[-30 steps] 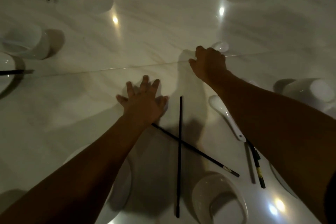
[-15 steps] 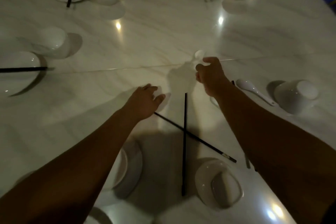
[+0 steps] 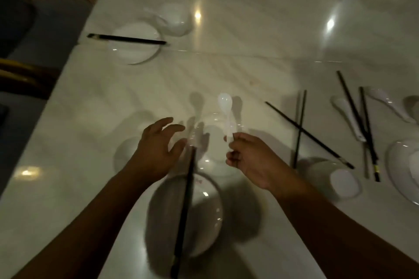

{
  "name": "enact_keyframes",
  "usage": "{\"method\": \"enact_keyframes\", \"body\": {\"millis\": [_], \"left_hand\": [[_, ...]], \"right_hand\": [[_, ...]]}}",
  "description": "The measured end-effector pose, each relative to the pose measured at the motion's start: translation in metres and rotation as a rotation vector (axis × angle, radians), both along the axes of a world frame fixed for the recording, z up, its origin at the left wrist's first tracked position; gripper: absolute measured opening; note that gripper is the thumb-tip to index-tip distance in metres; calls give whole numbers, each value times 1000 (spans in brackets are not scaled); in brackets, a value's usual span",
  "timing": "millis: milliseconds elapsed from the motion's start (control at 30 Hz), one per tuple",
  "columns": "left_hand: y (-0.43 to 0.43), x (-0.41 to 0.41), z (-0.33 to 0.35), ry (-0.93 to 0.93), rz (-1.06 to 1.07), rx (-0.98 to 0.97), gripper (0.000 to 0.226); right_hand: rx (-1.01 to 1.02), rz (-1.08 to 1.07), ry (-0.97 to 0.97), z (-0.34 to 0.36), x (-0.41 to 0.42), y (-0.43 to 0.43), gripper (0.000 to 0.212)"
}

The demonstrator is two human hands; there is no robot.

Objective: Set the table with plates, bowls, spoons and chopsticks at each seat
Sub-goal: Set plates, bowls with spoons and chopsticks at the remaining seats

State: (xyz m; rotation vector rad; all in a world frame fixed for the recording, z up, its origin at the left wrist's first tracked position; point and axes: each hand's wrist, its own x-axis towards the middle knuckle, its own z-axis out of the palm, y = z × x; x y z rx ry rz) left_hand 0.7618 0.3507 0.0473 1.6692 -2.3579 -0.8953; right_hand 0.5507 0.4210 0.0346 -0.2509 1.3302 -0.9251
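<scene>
White spoon (image 3: 226, 111) pinched by its handle in the right hand (image 3: 247, 161); left hand (image 3: 156, 149) hovers, fingers spread, empty.

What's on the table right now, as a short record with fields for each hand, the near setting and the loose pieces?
right hand: pinches the handle of a white spoon, scoop pointing away
left hand: open, fingers spread, holding nothing clearly visible
near setting: plate with chopsticks across it
loose pieces: crossed chopsticks lie on the table to the right
</scene>
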Motion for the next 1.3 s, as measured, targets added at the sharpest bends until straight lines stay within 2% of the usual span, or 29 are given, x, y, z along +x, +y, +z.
{"method": "enact_keyframes", "body": {"millis": [200, 267, 367, 433, 533, 733, 900, 1033, 1167, 1300], "left_hand": [[12, 117, -3, 55, 242, -78, 32], [17, 142, -14, 57, 270, -74, 32], [21, 168, -35, 48, 244, 33, 39], [20, 180, -49, -12, 176, 80, 44], [23, 188, -66, -169, -44, 84, 46], [37, 198, -81, -309, -208, 19, 45], [37, 202, -74, -232, -238, 34, 51], [24, 207, -63, 11, -25, 160, 61], [12, 192, -45, 106, 53, 183, 33], [11, 159, -19, 198, 84, 47, 31]], "right_hand": [[-79, 289, 92, 9, 119, 26, 10], [-74, 308, 97, 8, 149, 29, 10], [-69, 326, 81, 5, 178, 24, 10], [-50, 332, 69, 4, 190, 18, 12], [-9, 269, -7, 0, 208, 14, 6], [63, 134, -27, -3, 229, 14, 10], [66, 86, -7, -4, 231, 15, 12], [99, 129, 94, -4, 228, 22, 12], [90, 113, 154, 3, 209, 38, 13], [20, 31, 230, 12, 175, 58, 15]]}}
